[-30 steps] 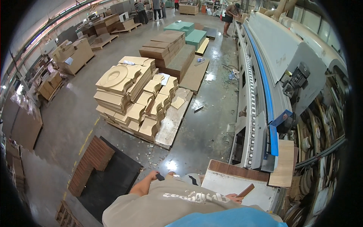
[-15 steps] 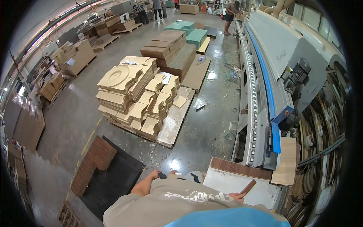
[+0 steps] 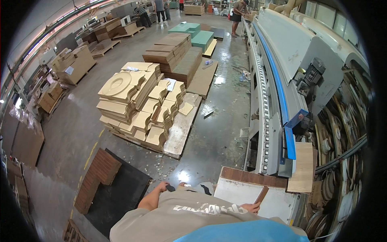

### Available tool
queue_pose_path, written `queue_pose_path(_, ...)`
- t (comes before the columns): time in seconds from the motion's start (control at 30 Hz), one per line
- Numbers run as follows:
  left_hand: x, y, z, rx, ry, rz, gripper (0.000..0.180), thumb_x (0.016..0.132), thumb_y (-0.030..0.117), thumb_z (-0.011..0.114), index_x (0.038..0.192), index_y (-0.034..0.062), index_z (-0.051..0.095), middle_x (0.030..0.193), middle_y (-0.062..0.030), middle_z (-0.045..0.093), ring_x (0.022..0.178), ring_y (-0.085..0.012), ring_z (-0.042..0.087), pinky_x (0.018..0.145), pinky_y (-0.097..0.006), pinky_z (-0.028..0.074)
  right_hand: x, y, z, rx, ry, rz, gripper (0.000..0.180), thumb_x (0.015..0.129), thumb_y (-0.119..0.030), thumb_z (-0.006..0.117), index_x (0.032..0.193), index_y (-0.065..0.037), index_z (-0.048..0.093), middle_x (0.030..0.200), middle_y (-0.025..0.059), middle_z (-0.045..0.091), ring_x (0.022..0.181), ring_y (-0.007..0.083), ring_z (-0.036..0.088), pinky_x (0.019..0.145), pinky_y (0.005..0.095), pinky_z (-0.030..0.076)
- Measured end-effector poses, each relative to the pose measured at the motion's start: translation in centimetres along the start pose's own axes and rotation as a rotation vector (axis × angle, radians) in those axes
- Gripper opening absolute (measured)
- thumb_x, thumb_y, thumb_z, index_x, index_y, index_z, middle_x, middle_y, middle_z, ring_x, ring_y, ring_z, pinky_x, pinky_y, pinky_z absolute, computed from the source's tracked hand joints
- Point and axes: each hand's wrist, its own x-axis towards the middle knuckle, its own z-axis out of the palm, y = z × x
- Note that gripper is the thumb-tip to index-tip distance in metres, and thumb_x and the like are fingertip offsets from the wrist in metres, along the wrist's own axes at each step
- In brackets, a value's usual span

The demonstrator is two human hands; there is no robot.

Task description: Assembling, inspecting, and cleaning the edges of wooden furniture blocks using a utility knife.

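Note:
My right hand (image 3: 252,208) is closed around the lower end of a narrow reddish-brown wood strip (image 3: 262,195). The strip slants up over a white-topped work table (image 3: 236,192). Along that table's far edge lies a dark brown board (image 3: 254,178). My left hand (image 3: 163,186) is down at my left side, close against my clothing and a small dark patch there. Its fingers are too small and partly hidden to make out.
The long edge-banding machine (image 3: 287,137) with a blue rail runs ahead on the right, a light wood board (image 3: 301,167) at its near end. Curvy cream panels (image 3: 133,94) stand stacked on a pallet ahead. Brown strips (image 3: 94,177) lie on a black sheet (image 3: 121,189) at left.
The wood strip in my right hand has tilted a little more upright and shifted slightly left. The whole view has turned slightly, so surroundings appear a bit further left. My left hand looks unchanged.

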Motion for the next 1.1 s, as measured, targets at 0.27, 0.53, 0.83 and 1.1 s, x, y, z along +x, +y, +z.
queue_pose_path(0.27, 0.2, 2.9, -0.8, -0.087, -0.035, -0.279, 0.051, 0.073, 0.019, 0.077, 0.123, 0.0079, 0.071, 0.101, -0.0116, 0.075, 0.084, -0.0217, 0.068, 0.072, -0.038, 0.057, -0.7, -1.2, -1.5, -0.002, 0.011, -0.015, 0.032, 0.1, -0.025, 0.055, 0.13, -0.015, 0.061, 0.123, 0.0111, 0.063, 0.11, 0.0332, 0.061, 0.091, 0.0472, 0.049)
queue_pose_path(0.53, 0.2, 1.4, -0.6, -0.14, -0.012, -0.262, 0.05, 0.079, 0.022, 0.075, 0.127, 0.0097, 0.069, 0.094, -0.0107, 0.074, 0.072, -0.022, 0.066, 0.059, -0.038, 0.054, -0.9, -1.2, -1.2, -0.023, -0.016, -0.017, 0.033, 0.1, -0.025, 0.055, 0.13, -0.015, 0.061, 0.123, 0.0109, 0.063, 0.111, 0.033, 0.06, 0.092, 0.0473, 0.049)
queue_pose_path(0.83, -1.0, 1.8, -0.4, -0.124, 0.025, -0.263, 0.042, 0.09, 0.022, 0.067, 0.13, 0.0093, 0.067, 0.085, -0.0105, 0.07, 0.066, -0.0193, 0.062, 0.051, -0.036, 0.047, -0.2, 0.1, 1.1, -0.011, -0.086, -0.087, 0.033, 0.099, -0.024, 0.055, 0.131, -0.016, 0.06, 0.124, 0.0105, 0.063, 0.111, 0.0327, 0.06, 0.092, 0.0473, 0.048)
queue_pose_path(1.1, -1.7, 2.5, -0.8, -0.318, 0.03, -0.457, 0.054, 0.078, -0.004, 0.071, 0.131, 0.0094, 0.066, 0.09, -0.0107, 0.07, 0.07, -0.0194, 0.062, 0.054, -0.036, 0.049, -0.5, -0.5, 0.2, -0.054, -0.049, -0.036, 0.033, 0.099, -0.024, 0.055, 0.131, -0.016, 0.06, 0.124, 0.0102, 0.062, 0.112, 0.0325, 0.06, 0.093, 0.0473, 0.048)
